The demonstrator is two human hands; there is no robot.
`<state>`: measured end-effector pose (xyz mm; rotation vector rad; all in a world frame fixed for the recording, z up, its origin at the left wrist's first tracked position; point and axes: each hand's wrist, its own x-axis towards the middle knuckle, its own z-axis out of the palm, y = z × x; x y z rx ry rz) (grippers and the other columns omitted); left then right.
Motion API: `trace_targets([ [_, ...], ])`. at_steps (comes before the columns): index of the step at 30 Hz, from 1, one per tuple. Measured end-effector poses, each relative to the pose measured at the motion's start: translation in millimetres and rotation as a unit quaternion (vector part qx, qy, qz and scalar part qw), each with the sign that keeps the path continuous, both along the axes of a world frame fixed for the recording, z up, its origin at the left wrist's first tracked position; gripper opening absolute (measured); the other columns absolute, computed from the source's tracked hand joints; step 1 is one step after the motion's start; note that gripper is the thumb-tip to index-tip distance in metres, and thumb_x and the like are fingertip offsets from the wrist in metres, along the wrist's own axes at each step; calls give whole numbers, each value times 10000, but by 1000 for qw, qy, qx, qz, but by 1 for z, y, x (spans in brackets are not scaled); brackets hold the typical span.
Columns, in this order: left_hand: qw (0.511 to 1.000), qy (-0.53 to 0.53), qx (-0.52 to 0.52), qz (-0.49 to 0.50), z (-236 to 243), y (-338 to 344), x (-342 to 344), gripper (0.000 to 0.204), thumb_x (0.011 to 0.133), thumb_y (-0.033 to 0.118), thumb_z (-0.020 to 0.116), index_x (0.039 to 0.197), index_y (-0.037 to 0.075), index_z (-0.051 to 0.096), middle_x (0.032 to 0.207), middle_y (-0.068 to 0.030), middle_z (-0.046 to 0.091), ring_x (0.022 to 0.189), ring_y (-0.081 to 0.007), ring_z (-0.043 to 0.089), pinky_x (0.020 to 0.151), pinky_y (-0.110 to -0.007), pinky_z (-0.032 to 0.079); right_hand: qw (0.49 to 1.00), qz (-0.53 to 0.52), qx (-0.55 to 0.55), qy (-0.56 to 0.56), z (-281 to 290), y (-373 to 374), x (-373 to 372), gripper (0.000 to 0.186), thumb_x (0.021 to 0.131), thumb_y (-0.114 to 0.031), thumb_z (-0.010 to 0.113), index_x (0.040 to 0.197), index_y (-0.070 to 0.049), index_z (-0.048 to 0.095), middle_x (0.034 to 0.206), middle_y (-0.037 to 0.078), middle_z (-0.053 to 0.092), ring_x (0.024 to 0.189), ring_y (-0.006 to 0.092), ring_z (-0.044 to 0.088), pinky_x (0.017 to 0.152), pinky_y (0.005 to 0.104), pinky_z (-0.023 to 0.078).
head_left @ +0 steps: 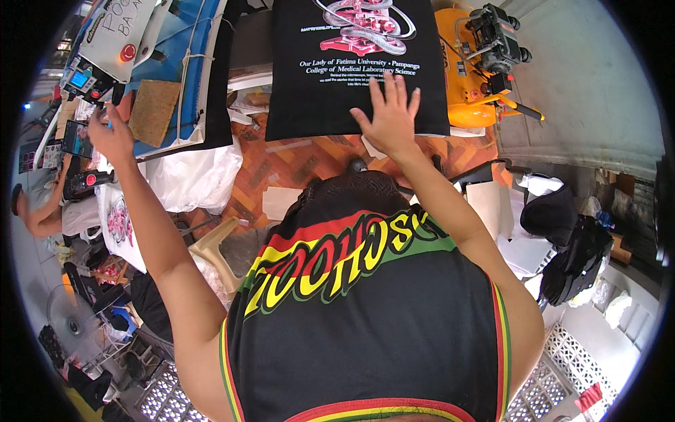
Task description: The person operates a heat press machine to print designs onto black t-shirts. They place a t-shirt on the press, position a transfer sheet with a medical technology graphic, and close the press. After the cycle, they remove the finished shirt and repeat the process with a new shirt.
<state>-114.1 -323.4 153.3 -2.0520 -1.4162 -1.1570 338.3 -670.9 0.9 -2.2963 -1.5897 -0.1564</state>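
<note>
Both hands are held well apart. With its fingers spread, the right hand (391,121) is laid palm-down over the lower part of the black printed cloth (302,105), and nothing is gripped; the cloth is presumably steadied and kept flat this way. It is spread straight ahead, probably so that its pink and white design is left smooth, facing up. The left hand (112,137) is raised, fingers partly bent, just below the control box (80,79), apparently so that its buttons are within reach; whether anything is touched or held cannot be told. Nearby, a brown pad (152,112) is rested on the blue surface (177,42), perhaps kept handy.
</note>
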Motion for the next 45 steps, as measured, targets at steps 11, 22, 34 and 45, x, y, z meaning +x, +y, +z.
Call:
trace_targets([
  [11, 985, 95, -135, 57, -2, 39, 11, 688, 940, 625, 492, 1159, -2, 671, 1182, -267, 651, 1149, -441, 589, 1003, -517, 431, 981, 72, 127, 126, -31, -22, -1, 492, 832, -238, 748, 1254, -23, 615, 1400, 202, 502, 1336, 382, 448, 1110, 496, 357],
  [22, 971, 127, -191, 65, 20, 24, 38, 714, 928, 645, 508, 1152, -16, 659, 1180, -295, 649, 1145, -460, 599, 983, -498, 454, 984, 104, 134, 59, -23, -43, -9, 409, 834, -248, 699, 1196, -62, 658, 1349, 150, 573, 1289, 342, 496, 1102, 510, 359],
  [34, 980, 158, -117, 2, 13, -21, 89, 664, 907, 628, 578, 1104, 0, 665, 1131, -222, 670, 1090, -457, 595, 988, -518, 429, 1000, 10, -15, 23, -6, -11, 23, 721, 927, -585, 526, 1444, -82, 506, 1546, 171, 382, 1466, 384, 261, 1153, 680, 113],
  [45, 975, 170, -85, -119, 23, -118, 193, 471, 897, 449, 692, 1083, 18, 650, 1051, -186, 662, 1002, -412, 603, 918, -500, 432, 992, -22, 82, 88, 3, -10, 40, 588, 877, -445, 698, 1337, -96, 585, 1484, 209, 424, 1406, 417, 338, 1139, 636, 220],
])
